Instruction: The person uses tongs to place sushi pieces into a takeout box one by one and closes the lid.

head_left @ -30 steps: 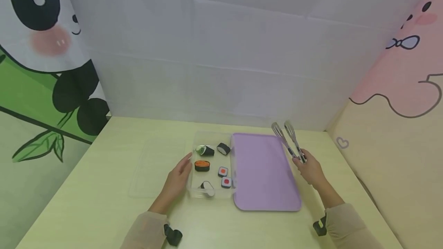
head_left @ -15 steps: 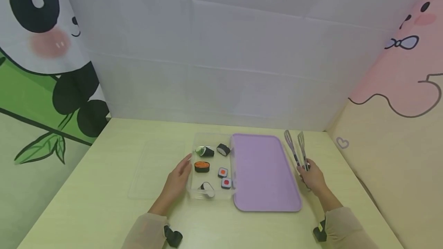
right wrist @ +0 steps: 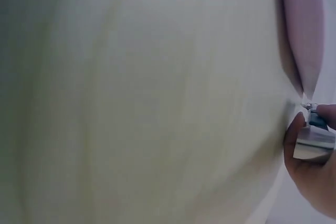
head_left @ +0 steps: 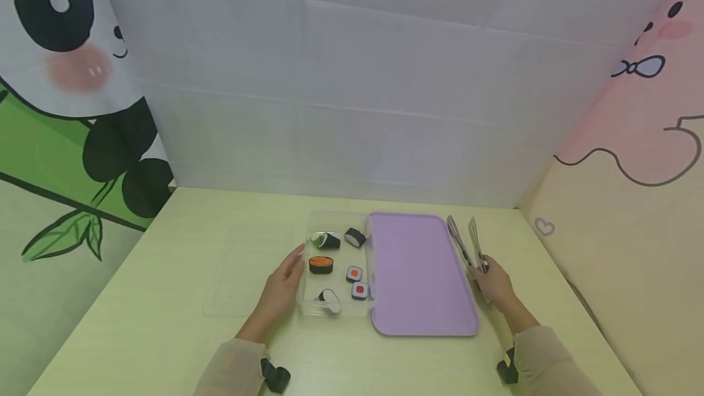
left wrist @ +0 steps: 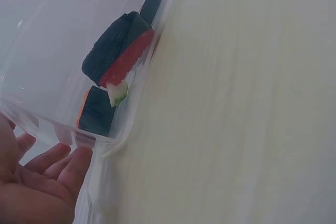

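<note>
My right hand grips metal tongs beside the right edge of the lilac tray; the two arms of the tongs stand apart with nothing between them. In the right wrist view, thumb and fingers close around the shiny handle. My left hand touches the left wall of a clear plastic box, its fingers fairly straight against it. Inside the box lie toy sushi: an orange-topped piece, a hand roll, a black-wrapped roll, two small square rolls and a white piece.
A clear flat lid lies on the pale wooden table, left of my left hand. Behind the table hangs a grey-white cloth. Printed cartoon panels flank it on both sides.
My right hand has drawn the tongs toward me and slightly to the right, down beside the tray's right edge. My left hand, the box and the sushi have stayed in place.
</note>
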`<state>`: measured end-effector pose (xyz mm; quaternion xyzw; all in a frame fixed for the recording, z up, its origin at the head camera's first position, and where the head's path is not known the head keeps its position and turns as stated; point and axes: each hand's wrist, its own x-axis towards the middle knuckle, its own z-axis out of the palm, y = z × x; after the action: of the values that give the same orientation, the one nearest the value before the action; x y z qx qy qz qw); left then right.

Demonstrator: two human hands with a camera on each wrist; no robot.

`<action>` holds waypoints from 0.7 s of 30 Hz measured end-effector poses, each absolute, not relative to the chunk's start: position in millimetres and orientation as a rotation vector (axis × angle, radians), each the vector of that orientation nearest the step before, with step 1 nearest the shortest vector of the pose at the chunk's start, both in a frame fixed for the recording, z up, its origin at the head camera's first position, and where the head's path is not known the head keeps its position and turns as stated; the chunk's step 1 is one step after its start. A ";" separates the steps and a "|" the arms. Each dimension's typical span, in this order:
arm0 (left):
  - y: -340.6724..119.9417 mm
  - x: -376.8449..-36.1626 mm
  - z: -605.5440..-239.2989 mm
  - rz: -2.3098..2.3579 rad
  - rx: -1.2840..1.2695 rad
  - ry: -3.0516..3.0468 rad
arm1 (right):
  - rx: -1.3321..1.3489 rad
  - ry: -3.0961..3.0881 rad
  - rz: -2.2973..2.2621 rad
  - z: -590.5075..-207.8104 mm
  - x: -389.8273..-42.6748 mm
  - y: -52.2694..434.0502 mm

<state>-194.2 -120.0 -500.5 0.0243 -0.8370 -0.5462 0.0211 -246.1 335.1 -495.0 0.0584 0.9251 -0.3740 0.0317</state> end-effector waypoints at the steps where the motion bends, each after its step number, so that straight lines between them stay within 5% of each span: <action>1: -119.9 -194.2 -500.2 -1.692 0.075 -2.595 | 0.174 2.848 -1.152 -494.6 -245.9 334.3; 21: -125.0 -192.7 -493.7 -1.686 0.098 -2.631 | 0.153 2.860 -1.021 -495.4 -246.1 325.7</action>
<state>-192.7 -125.0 -493.7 0.0314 -0.8415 -0.5393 0.0073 -246.1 325.7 -495.4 0.0503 0.9394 -0.3355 0.0504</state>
